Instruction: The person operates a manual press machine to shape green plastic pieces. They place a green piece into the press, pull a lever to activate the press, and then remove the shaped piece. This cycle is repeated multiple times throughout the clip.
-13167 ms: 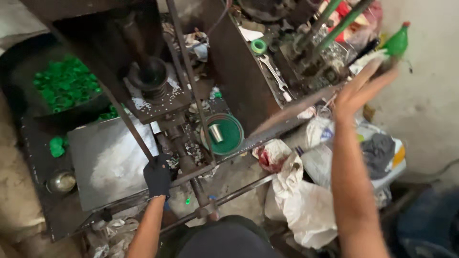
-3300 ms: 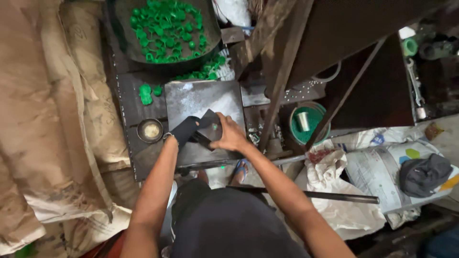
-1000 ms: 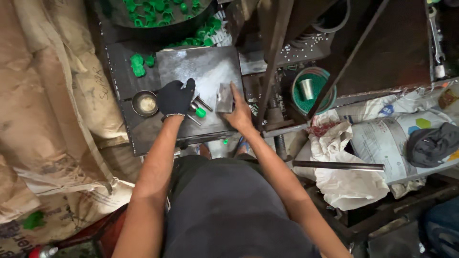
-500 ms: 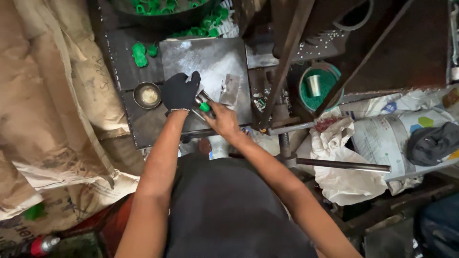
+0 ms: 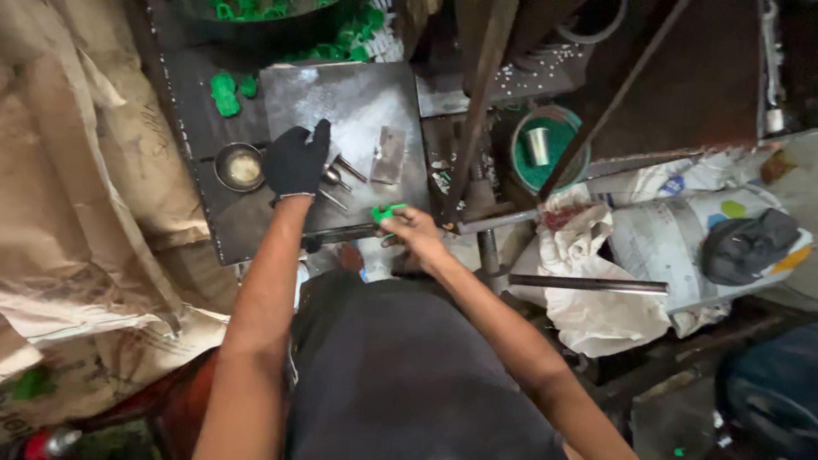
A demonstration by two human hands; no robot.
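My left hand [image 5: 295, 160], in a black glove, rests on a grey metal plate [image 5: 358, 111] and grips a small metal tool [image 5: 334, 177] with thin rods sticking out to the right. My bare right hand [image 5: 412, 232] is at the plate's near edge and pinches a small green plastic piece [image 5: 386, 213]. A flat metal block [image 5: 389, 155] lies on the plate between the two hands.
A small round metal dish [image 5: 239, 167] sits left of the gloved hand. Green plastic parts [image 5: 227, 90] lie behind it and fill a dark tub [image 5: 256, 10]. A green bucket with a metal cup [image 5: 538, 145], steel bars [image 5: 588, 284], white sacks [image 5: 682, 234] and brown sacking [image 5: 94, 170] surround the bench.
My right hand has drawn back from the plate toward me, holding the green piece. The gloved left hand has stayed on the tool.
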